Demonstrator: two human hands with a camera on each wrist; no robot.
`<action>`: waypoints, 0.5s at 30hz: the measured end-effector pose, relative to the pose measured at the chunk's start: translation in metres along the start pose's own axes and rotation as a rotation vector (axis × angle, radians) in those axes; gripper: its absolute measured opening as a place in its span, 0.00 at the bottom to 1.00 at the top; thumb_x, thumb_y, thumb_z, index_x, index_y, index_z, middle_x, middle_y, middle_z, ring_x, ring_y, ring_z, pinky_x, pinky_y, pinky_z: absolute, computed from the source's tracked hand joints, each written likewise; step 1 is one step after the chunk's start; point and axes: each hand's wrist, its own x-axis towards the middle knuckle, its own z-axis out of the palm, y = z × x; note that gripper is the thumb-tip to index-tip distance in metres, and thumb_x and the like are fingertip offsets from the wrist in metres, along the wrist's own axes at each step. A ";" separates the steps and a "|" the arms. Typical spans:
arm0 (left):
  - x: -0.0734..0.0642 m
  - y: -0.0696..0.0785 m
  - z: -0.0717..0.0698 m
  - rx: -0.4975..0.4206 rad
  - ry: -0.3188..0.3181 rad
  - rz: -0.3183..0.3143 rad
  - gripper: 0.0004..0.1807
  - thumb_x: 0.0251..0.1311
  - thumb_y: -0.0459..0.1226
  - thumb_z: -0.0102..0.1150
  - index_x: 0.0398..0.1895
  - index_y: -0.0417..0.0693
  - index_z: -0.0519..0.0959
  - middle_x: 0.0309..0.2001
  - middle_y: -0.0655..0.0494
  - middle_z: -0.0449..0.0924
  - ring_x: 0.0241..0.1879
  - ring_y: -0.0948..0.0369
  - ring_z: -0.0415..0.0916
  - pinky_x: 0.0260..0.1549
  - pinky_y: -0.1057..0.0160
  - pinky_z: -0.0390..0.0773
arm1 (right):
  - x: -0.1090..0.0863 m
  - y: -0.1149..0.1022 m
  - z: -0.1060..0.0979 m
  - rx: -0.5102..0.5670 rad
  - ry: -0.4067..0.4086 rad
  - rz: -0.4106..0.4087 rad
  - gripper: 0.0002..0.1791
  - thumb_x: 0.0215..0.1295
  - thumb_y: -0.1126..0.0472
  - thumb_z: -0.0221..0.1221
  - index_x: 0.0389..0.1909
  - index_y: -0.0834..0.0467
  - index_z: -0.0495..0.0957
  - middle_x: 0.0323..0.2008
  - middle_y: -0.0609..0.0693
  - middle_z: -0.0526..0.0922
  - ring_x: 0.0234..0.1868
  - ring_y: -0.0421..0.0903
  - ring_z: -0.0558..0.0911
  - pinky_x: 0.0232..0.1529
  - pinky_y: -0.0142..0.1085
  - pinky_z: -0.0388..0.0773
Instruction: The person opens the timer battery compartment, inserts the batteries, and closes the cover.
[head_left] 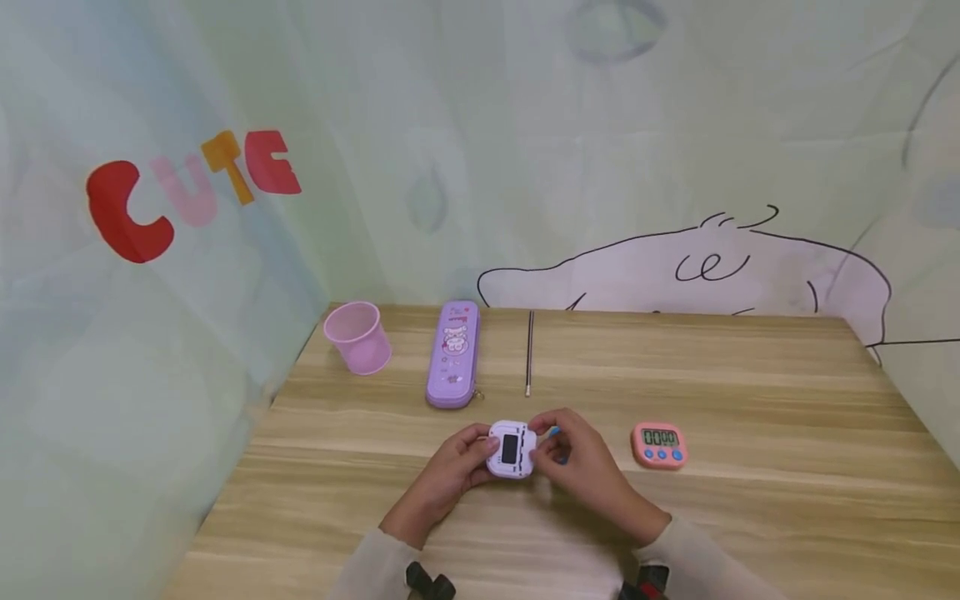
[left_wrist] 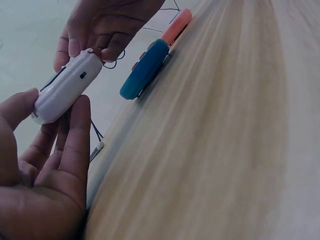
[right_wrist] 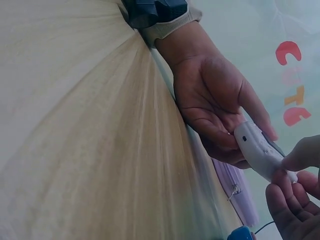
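Note:
A small white timer (head_left: 510, 450) with rounded corners is held just above the table. Its upturned face has a dark rectangle and slots along one side. My left hand (head_left: 453, 467) grips the left edge, thumb on top and fingers beneath, as the left wrist view also shows. With thumb and fingertips, my right hand (head_left: 588, 471) pinches the opposite edge. A blue timer (left_wrist: 145, 70) with orange buttons stands on the table beyond; in the head view the right hand mostly hides it. Further right lies a pink timer (head_left: 660, 446) with blue buttons and a digit display.
Behind the hands lie a purple pencil case (head_left: 453, 354) with a zip and a thin dark pencil (head_left: 529, 354). A pink cup (head_left: 358, 337) stands at the table's back left corner. Printed cloth walls border the wooden table (head_left: 750, 375) behind and to the left.

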 end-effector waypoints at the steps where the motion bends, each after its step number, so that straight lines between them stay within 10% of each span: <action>1: 0.000 0.000 0.000 0.003 -0.004 0.000 0.21 0.70 0.37 0.52 0.58 0.28 0.67 0.50 0.45 0.78 0.46 0.57 0.80 0.49 0.56 0.81 | 0.000 0.001 0.000 -0.004 0.000 -0.002 0.20 0.53 0.74 0.67 0.46 0.57 0.76 0.42 0.51 0.77 0.33 0.41 0.81 0.34 0.32 0.83; 15: -0.002 -0.002 0.000 0.005 -0.031 0.015 0.22 0.71 0.36 0.51 0.59 0.26 0.66 0.49 0.45 0.80 0.45 0.58 0.81 0.49 0.56 0.81 | -0.004 -0.028 0.001 0.002 0.012 0.014 0.19 0.51 0.79 0.66 0.45 0.66 0.75 0.41 0.58 0.76 0.30 0.44 0.81 0.34 0.35 0.84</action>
